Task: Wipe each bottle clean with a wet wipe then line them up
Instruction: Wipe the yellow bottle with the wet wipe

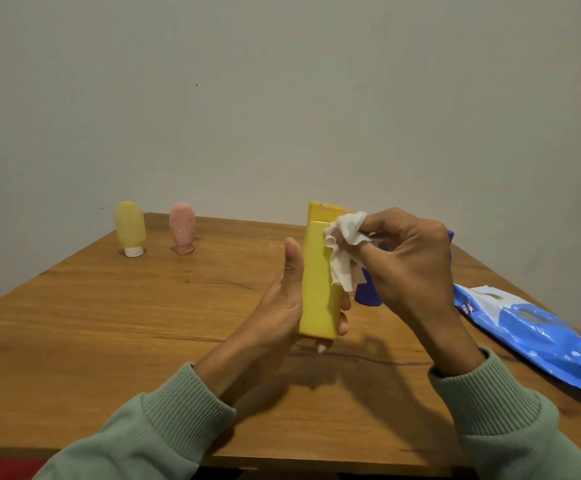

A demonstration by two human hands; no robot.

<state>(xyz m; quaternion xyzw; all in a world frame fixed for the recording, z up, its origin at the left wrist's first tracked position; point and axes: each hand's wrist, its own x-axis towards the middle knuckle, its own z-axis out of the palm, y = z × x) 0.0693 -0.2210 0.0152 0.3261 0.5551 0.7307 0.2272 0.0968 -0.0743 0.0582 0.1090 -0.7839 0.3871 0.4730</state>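
Observation:
My left hand [284,299] grips a tall yellow bottle [318,292] upright above the wooden table [143,323], fingers wrapped round its lower half. My right hand [410,268] pinches a crumpled white wet wipe [344,251] against the bottle's upper right side, near the cap. A dark blue bottle [367,292] stands behind my hands, mostly hidden. At the far left edge a pale yellow bottle [130,227] and a pink bottle [182,232] stand side by side, caps down.
A blue pack of wet wipes [528,332] lies on the table's right side, its flap lifted. A plain wall rises behind the table. The table's near edge runs just below my green sleeves.

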